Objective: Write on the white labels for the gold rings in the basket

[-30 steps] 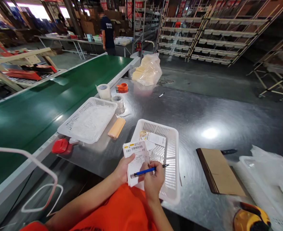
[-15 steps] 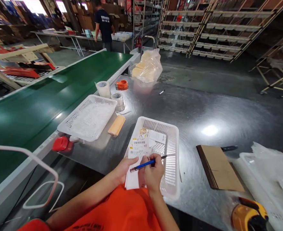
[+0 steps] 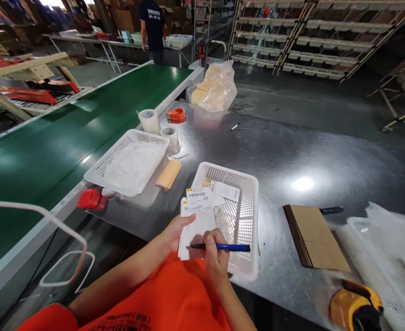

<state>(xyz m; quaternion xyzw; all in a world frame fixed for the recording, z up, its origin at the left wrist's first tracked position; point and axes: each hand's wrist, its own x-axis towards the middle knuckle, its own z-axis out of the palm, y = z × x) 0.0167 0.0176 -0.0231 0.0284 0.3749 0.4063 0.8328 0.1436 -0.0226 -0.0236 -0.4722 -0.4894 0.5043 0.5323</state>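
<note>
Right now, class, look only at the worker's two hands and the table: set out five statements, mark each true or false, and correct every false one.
1. The left hand holds paper slips. True.

2. The right hand grips a pen whose black end is over the paper slips. True.

3. The thick barrel of the pen is red. False: it is blue.

4. The brown cardboard lies on the green belt. False: it lies on the metal table, to the right of the white basket by the hands.

5. The orange tape dispenser is near the clear tape rolls. True.
</note>
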